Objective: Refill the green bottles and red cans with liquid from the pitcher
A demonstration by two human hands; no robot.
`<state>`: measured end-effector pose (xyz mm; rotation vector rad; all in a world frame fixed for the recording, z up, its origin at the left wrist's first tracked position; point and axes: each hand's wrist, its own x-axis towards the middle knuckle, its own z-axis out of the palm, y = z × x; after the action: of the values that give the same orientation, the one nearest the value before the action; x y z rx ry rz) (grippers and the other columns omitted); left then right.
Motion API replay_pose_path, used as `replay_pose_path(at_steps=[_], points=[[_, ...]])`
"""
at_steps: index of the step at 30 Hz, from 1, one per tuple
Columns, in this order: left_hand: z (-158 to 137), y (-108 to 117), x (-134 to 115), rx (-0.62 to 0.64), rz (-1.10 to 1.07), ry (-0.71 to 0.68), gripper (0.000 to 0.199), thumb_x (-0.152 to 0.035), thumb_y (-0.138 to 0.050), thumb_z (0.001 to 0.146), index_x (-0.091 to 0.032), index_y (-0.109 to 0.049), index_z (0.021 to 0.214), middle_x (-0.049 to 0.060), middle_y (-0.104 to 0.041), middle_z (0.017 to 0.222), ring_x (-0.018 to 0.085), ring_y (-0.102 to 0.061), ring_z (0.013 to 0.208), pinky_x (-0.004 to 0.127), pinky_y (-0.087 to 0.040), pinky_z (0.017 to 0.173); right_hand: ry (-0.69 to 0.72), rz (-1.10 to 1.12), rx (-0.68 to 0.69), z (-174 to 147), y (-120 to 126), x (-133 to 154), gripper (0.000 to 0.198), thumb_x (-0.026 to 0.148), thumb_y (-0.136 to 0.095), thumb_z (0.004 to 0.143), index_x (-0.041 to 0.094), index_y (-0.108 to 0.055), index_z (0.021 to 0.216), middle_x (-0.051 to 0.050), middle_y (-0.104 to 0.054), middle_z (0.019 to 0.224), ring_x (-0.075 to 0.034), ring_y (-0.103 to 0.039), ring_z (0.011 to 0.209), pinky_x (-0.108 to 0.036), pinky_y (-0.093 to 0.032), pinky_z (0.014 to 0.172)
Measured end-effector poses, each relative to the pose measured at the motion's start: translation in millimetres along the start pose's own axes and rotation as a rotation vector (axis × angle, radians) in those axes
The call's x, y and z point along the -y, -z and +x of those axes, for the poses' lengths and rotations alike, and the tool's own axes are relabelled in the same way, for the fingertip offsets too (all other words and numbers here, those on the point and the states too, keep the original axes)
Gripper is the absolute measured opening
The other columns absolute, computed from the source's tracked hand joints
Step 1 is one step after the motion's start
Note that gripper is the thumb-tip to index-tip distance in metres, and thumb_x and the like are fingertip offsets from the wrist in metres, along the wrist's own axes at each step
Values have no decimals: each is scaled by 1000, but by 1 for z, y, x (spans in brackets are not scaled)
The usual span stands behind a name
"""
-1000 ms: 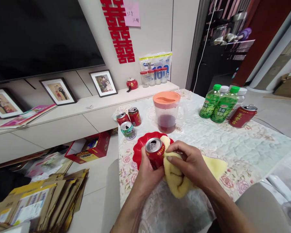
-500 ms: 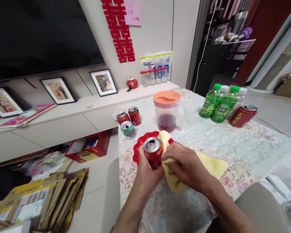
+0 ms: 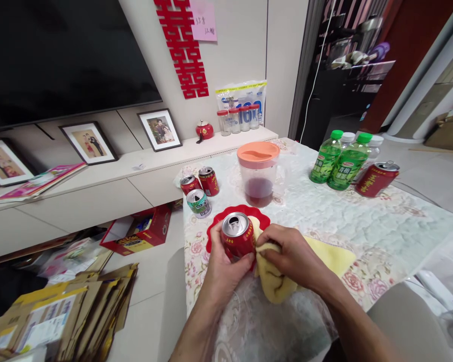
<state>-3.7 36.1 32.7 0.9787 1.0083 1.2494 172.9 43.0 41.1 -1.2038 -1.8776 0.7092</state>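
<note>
An opened red drink can (image 3: 238, 244) stands upright in the grip of my left hand (image 3: 224, 271), its silver top facing up. My right hand (image 3: 290, 254) pinches a yellow cloth (image 3: 275, 281) against the can's right side. Part of the cloth spreads out on the table to the right, behind my right wrist. Under and behind the can lies a red scalloped plate (image 3: 262, 217), partly hidden by the can and my hands.
Several other cans, one a green and white can (image 3: 199, 203), stand at the left table edge. Behind the plate is a pitcher (image 3: 258, 176) of dark liquid with an orange lid. Green bottles (image 3: 347, 163) and a larger red can (image 3: 377, 179) stand on the right of the floral tablecloth (image 3: 302, 206).
My right hand and the cloth have slid slightly down along the can's side. The cloth's upper end has dropped, showing more of the plate. My left hand still holds the can, now more upright.
</note>
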Motion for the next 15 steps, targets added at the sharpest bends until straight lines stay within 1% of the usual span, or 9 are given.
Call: replay_pose_path(at_steps=[3, 5, 6, 10, 13, 15], points=[[-2, -5, 3, 27, 20, 17, 84, -19, -89, 65, -28, -44, 136, 7, -70, 128, 30, -69, 121, 44, -55, 104, -70, 41, -184, 0, 0, 2, 12, 15, -62, 86, 21, -70, 93, -2, -74, 86, -17, -67, 76, -29, -51, 70], [-3, -8, 7, 45, 26, 13, 83, -18, -89, 65, -27, -46, 136, 8, -69, 129, 32, -67, 124, 46, -55, 105, -70, 61, -286, -1, 0, 4, 9, 21, -64, 89, 21, -71, 94, -3, -74, 88, -18, -69, 77, -30, -52, 70], [-3, -9, 9, 47, 38, 4, 82, -17, -89, 66, -27, -46, 136, 8, -69, 130, 33, -66, 126, 46, -54, 106, -48, 58, -322, -2, 0, 4, 8, 20, -65, 89, 21, -72, 93, -3, -75, 89, -18, -69, 79, -31, -52, 71], [-4, -10, 14, 22, 106, -60, 81, -19, -90, 67, -27, -47, 135, 10, -65, 136, 33, -63, 129, 48, -49, 111, 123, -9, -369, -5, -1, 11, 17, 9, -61, 88, 21, -71, 93, -3, -74, 95, -17, -71, 89, -30, -55, 79], [-4, -9, 14, -29, 172, -106, 80, -21, -92, 66, -25, -49, 134, 11, -65, 135, 34, -62, 128, 48, -49, 109, 269, -83, -389, -5, -1, 19, 22, 2, -57, 89, 21, -68, 94, -4, -73, 93, -16, -71, 90, -28, -55, 79], [-3, -8, 14, -60, 208, -128, 81, -21, -93, 65, -24, -50, 133, 11, -65, 133, 35, -61, 128, 48, -49, 108, 338, -149, -399, -6, -3, 26, 23, 0, -54, 91, 20, -66, 94, -4, -73, 91, -17, -70, 90, -28, -56, 78]])
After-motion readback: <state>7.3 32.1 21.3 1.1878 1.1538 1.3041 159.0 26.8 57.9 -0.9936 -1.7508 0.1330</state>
